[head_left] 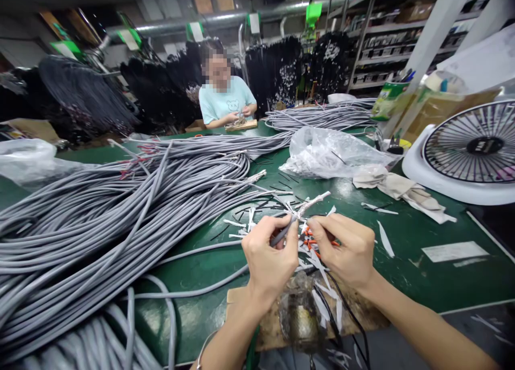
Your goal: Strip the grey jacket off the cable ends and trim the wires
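Right now, L hand (pixel 269 257) closed on gray cable (pixel 281 233) near its end; R hand (pixel 341 249) curled in at orange wires (pixel 311 242), grip unclear. Frayed braid (pixel 314 202) sticks up between hands, above green bench (pixel 402 273), big cable pile (pixel 120 220) to L.

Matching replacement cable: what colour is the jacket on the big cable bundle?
The cable bundle is grey, clearest in the head view.

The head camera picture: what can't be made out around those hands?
All in the head view:
- Orange wires: ends hidden by the right hand.
- Grey cable: held end hidden by the left hand.
- Co-worker's wooden board: its contents are too small.
- Clear plastic bag: contents blurred by crumpled film.
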A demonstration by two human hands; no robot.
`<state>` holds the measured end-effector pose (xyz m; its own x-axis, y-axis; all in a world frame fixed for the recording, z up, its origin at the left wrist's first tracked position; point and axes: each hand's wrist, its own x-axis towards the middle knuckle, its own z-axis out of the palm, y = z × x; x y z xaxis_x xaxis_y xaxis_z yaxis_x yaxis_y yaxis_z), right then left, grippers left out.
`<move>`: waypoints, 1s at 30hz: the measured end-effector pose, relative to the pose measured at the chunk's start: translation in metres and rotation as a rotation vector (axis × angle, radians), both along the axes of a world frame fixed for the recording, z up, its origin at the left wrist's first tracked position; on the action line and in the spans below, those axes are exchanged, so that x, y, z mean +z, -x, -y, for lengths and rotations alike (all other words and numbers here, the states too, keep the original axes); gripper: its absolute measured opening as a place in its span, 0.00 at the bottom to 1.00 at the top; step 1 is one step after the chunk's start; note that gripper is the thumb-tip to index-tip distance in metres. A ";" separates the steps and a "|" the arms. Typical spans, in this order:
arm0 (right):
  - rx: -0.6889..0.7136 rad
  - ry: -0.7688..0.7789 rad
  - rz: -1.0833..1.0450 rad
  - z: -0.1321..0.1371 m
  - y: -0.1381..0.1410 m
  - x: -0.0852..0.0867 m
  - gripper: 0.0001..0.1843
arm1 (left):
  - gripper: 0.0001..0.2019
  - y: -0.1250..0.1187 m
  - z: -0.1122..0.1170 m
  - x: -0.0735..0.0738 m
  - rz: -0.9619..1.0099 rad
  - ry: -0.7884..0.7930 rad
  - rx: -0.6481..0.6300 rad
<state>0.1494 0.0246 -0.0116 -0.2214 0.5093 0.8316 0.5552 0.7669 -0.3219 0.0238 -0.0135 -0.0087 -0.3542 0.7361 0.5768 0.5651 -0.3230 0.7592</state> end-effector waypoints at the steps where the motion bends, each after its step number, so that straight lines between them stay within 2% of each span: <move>1: 0.000 0.007 0.005 0.000 0.000 0.000 0.08 | 0.03 0.000 0.000 0.000 -0.013 -0.005 0.003; 11: -0.022 0.077 0.035 0.000 -0.001 -0.002 0.08 | 0.02 -0.001 -0.001 0.001 -0.063 -0.042 0.027; 14: 0.039 0.228 -0.011 0.000 0.000 -0.001 0.12 | 0.02 -0.002 0.000 0.001 -0.113 -0.061 0.019; 18: 0.211 0.567 -0.115 -0.002 0.000 0.001 0.17 | 0.02 -0.003 0.000 0.001 -0.233 -0.108 0.007; 20: 0.242 0.620 -0.156 -0.001 0.001 0.000 0.18 | 0.03 -0.004 0.001 0.000 -0.288 -0.131 0.010; 22: 0.193 0.511 -0.151 0.001 0.001 -0.002 0.15 | 0.03 -0.005 0.002 0.000 -0.286 -0.129 0.012; 25: 0.099 0.190 -0.088 0.004 0.001 -0.007 0.09 | 0.03 -0.004 0.002 0.000 -0.197 -0.088 -0.007; 27: 0.082 0.047 -0.045 0.005 0.002 -0.009 0.06 | 0.02 -0.003 0.000 -0.001 -0.132 -0.050 -0.031; 28: 0.079 0.022 -0.032 0.004 0.002 -0.010 0.06 | 0.02 -0.002 -0.001 -0.001 -0.099 -0.026 -0.044; 30: 0.081 0.073 -0.022 0.002 0.003 -0.009 0.07 | 0.02 0.000 -0.004 -0.002 -0.044 0.019 -0.065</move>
<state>0.1461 0.0226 -0.0205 -0.2459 0.5500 0.7982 0.4848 0.7828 -0.3901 0.0241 -0.0095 -0.0111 -0.2797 0.7677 0.5766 0.5767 -0.3458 0.7402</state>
